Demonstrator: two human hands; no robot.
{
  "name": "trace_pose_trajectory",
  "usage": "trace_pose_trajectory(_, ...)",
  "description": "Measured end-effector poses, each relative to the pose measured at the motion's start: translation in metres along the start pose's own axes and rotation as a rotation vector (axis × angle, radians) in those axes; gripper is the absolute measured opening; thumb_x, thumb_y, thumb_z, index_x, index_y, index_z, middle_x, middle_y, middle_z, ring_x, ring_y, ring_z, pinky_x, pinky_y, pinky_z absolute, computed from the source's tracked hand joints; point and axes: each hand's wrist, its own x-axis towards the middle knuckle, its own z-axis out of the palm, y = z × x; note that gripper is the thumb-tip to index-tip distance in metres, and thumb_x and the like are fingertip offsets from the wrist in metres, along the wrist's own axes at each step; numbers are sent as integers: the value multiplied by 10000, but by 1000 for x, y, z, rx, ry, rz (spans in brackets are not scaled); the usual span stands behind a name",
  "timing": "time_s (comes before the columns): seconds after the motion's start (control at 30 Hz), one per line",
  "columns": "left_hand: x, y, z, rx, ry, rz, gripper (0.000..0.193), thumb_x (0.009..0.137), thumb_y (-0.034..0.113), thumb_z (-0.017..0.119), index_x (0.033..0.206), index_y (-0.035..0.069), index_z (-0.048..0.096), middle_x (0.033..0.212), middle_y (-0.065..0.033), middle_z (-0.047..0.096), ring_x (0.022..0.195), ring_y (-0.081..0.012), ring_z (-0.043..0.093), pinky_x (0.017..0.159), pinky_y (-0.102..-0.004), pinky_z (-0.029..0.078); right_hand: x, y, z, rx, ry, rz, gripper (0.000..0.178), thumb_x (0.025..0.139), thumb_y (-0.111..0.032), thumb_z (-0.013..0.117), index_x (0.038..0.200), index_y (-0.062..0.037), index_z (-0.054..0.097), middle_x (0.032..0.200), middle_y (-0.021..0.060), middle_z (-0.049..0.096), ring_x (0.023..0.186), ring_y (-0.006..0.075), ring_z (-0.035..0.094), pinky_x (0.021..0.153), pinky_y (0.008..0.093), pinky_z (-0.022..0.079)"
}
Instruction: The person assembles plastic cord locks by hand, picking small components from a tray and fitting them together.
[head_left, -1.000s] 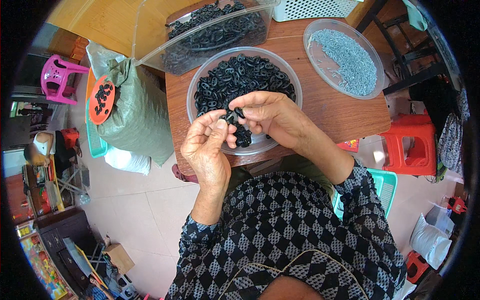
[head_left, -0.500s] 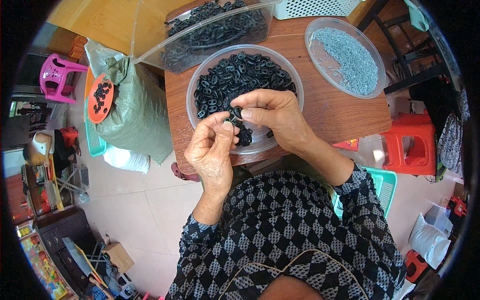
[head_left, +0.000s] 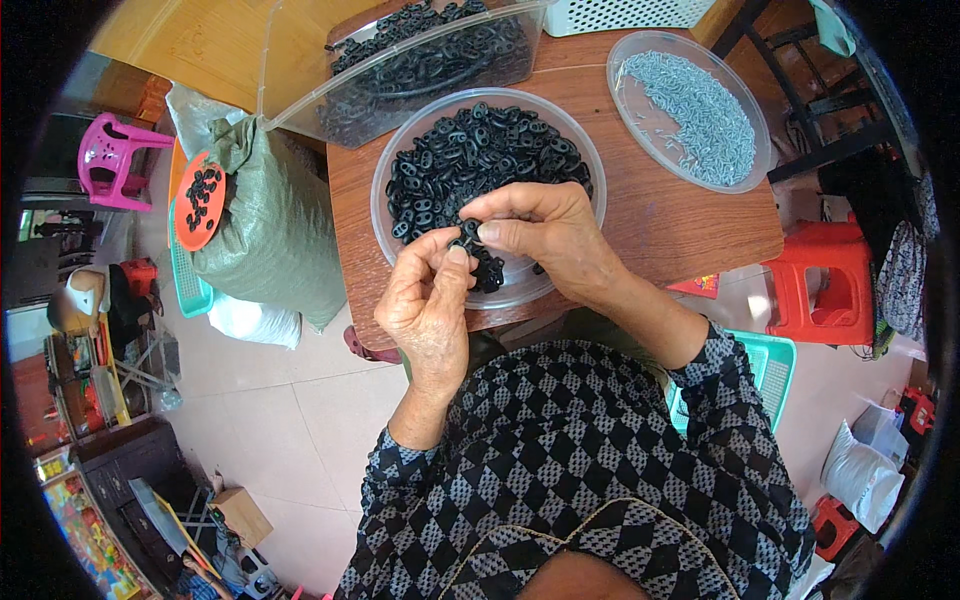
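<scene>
My right hand (head_left: 552, 232) pinches a small black two-holed piece (head_left: 470, 229) between thumb and fingers. Just below and to its left, my left hand (head_left: 430, 295) has thumb and fingertips pressed together at the same spot, touching or nearly touching that piece. What lies between the left fingertips is mostly hidden; it may be a small pin or another black piece. Both hands are over the near part of a round clear tub (head_left: 385, 170) heaped with black two-holed pieces (head_left: 480, 150). A small clump of joined-looking black pieces (head_left: 490, 275) shows beside the left fingertips.
Right of the tub, a round clear tray (head_left: 640, 140) holds many small silvery pins (head_left: 705, 125). Behind stands a clear bin (head_left: 400, 75) of black parts. A green sack (head_left: 275, 220) with an orange plate (head_left: 196, 235) is at left, a red stool (head_left: 825, 285) at right.
My fingertips have come slightly closer together, and the black piece has shifted a little left and down. The view has moved slightly; otherwise the hands keep their place.
</scene>
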Motion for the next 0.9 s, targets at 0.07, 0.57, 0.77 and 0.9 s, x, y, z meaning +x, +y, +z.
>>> trace_pose_trajectory(0.07, 0, -3, 0, 34, 4, 32, 143, 878, 34, 606, 1012, -11, 630, 756, -4, 606, 656, -39, 532, 582, -172, 439, 0, 0, 0, -44, -9, -8, 209, 799, -24, 656, 1004, 16, 670, 877, 46, 671, 759, 82, 602, 690, 207, 497)
trace_pose_trajectory(0.57, 2, -10, 6, -72, -25, 15, 243, 880, 32, 606, 1109, -34, 560, 760, -16, 599, 668, -53, 548, 611, -179, 470, -1, -1, 9, -39, 60, -100, 90, 791, 8, 616, 867, 36, 653, 728, 44, 645, 668, 71, 592, 577, 220, 472)
trace_pose_trajectory(0.77, 3, -11, 4, -164, -81, -64, 260, 883, 43, 606, 1125, -40, 556, 781, -35, 620, 662, -59, 562, 613, -179, 483, -5, 0, 7, -95, 61, -41, 137, 823, -6, 616, 949, 27, 657, 822, 41, 659, 739, 75, 601, 659, 211, 497)
trace_pose_trajectory(0.9, 2, -11, 5, -154, -105, -55, 283, 886, 38, 599, 1150, -48, 546, 788, -44, 623, 665, -66, 563, 616, -186, 483, -5, 3, 6, -6, 70, -31, 132, 826, -12, 619, 946, 33, 648, 822, 42, 658, 737, 73, 603, 652, 208, 497)
